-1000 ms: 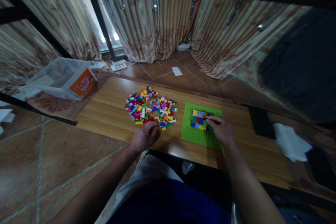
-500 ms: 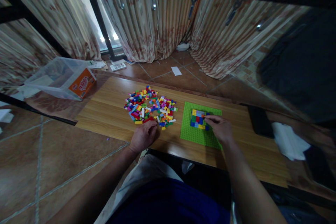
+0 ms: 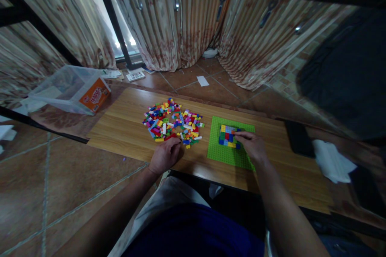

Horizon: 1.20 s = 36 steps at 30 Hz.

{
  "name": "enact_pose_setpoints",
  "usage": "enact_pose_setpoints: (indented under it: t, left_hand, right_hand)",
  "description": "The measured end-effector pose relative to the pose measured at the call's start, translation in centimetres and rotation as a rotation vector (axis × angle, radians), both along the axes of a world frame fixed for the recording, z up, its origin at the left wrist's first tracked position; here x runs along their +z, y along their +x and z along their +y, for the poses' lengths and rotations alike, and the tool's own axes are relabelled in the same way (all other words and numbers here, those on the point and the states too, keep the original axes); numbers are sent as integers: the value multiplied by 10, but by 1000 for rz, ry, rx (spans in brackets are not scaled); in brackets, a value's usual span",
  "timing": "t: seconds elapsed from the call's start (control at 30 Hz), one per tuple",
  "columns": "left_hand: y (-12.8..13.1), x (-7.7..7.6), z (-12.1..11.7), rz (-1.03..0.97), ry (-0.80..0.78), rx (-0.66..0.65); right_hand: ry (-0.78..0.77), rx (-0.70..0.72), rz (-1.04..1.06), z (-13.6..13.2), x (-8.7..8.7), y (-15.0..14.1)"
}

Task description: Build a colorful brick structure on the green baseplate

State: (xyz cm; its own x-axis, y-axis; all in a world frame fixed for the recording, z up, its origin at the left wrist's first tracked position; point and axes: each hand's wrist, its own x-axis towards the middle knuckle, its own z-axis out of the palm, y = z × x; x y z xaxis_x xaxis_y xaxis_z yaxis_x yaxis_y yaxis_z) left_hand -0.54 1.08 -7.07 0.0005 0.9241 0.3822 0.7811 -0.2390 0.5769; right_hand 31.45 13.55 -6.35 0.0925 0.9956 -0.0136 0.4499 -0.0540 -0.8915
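Observation:
On the wooden table, a green studded baseplate (image 3: 215,148) carries a flat block of toy bricks (image 3: 226,136) in yellow, blue, red, green and other colours. My right hand (image 3: 255,146) reaches over the plate from the right. Its thumb and fingers pinch a small toy brick at the block's right side; the fingertips cover most of it. To the left, my left hand (image 3: 165,156) rests at the near edge of a heap of loose toy bricks (image 3: 171,122). The fingers there are curled in, and whatever they may hold is hidden.
A clear plastic box (image 3: 64,102) with an orange label stands beyond the table's left end. Near the right end are a dark flat object (image 3: 298,138) and white paper or cloth (image 3: 333,160). Striped curtains (image 3: 193,28) hang behind the table (image 3: 114,128).
My right hand's fingertips have shifted very slightly over the brick block. My left hand stays in place by the heap.

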Motion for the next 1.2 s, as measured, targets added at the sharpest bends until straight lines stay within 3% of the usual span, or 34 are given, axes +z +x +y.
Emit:
enact_pose_setpoints:
  t: [0.2,0.77,1.2]
  left_hand:
    - [0,-2,0,5,-2,-1]
    - [0,-2,1,7,32,-7]
    - [0,-2,0,-5,9,0]
  right_hand:
    - [-24,-31,98,1,2,0]
    - [-30,-74,-26,4,5,-4]
    - [-8,-8,38,2,-1,2]
